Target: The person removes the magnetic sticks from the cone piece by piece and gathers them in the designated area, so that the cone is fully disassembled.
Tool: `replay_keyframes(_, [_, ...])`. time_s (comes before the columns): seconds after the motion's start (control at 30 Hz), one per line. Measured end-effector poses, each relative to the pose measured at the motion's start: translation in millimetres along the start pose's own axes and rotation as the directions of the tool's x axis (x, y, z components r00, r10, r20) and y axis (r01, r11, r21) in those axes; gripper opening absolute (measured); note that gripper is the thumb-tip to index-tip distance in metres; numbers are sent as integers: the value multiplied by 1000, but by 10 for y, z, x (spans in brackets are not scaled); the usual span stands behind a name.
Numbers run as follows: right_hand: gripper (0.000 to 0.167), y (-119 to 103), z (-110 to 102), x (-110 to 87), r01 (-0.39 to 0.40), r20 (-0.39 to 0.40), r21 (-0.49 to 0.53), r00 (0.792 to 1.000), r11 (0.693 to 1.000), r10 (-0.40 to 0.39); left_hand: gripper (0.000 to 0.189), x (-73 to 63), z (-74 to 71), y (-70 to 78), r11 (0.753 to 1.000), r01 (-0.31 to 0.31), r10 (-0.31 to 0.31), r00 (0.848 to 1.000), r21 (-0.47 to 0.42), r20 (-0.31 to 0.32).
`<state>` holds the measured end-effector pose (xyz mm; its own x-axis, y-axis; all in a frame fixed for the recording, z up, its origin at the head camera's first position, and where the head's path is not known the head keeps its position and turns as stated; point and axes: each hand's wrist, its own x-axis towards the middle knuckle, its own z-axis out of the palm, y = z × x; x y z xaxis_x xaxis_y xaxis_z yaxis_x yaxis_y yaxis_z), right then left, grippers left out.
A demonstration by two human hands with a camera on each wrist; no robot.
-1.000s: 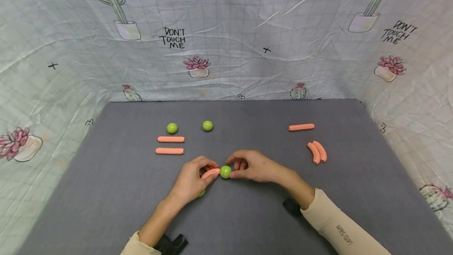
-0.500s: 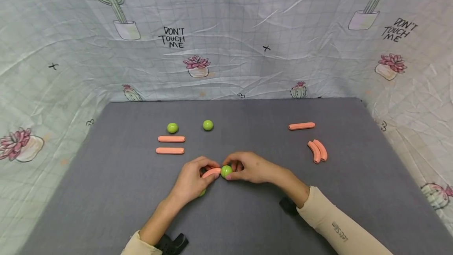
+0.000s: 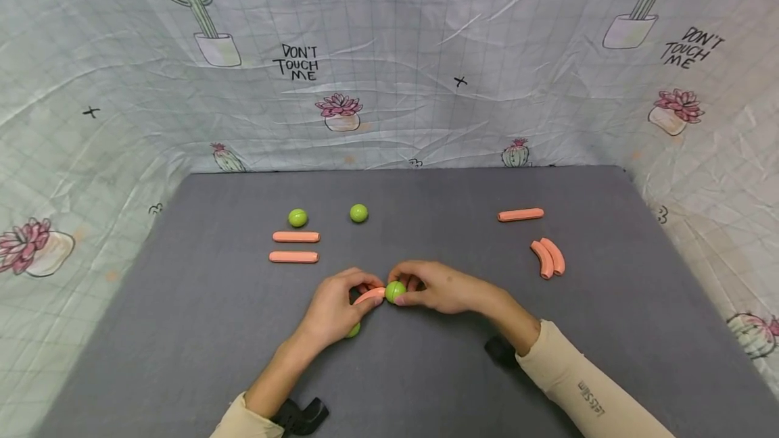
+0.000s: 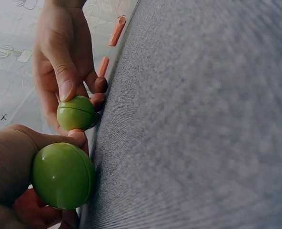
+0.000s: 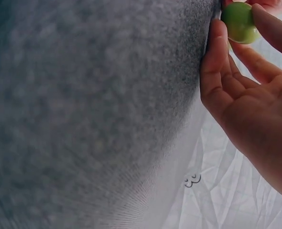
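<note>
Between the thumb and fingers of my left hand (image 3: 333, 306) is a curved salmon-pink rod (image 3: 368, 295). At the rod's right end sits a green ball (image 3: 395, 293) with a seam around it, which my right hand (image 3: 443, 287) pinches between thumb and fingers. Another green ball (image 3: 353, 331) shows below my left hand, partly covered by it. In the left wrist view this nearer ball (image 4: 63, 175) looks large beside the left thumb, with the pinched ball (image 4: 75, 113) beyond it. The right wrist view shows the pinched ball (image 5: 240, 23) against the fingertips.
Two green balls (image 3: 359, 213) lie at the back left of the grey table (image 3: 426, 384), above two straight salmon-pink rods (image 3: 295, 257). To the right lie one straight rod (image 3: 521, 215) and two curved rods (image 3: 543, 260) side by side. A cactus-print cloth (image 3: 414, 113) rises behind.
The right thumb and fingers have closed in on the green ball at the rod's end. Both hands, with rod and ball, have shifted slightly right in the head view.
</note>
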<state>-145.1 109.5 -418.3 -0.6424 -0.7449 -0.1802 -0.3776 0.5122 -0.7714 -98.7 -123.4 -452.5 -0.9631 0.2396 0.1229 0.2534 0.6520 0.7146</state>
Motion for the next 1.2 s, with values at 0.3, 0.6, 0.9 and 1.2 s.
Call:
replay_keyframes(0.3, [25,-17,-42,-9,-18,30,32,999,999,17,16,5,-6,23,1000,1,-1,1000,8,12])
replay_keyframes(0.6, [26,-32,-34,7,-51,70,46,996,998,47,17,-11,-4,15,1000,-4,3,1000,17,22])
replay_keyframes(0.9, [25,-2,-85,34,-18,131,59,991,998,10,17,0,2,30,1000,1,-1,1000,25,21])
replay_keyframes(1.2, [26,76,-107,16,-18,133,117,991,993,2,15,-13,4,23,1000,26,-26,999,-8,20])
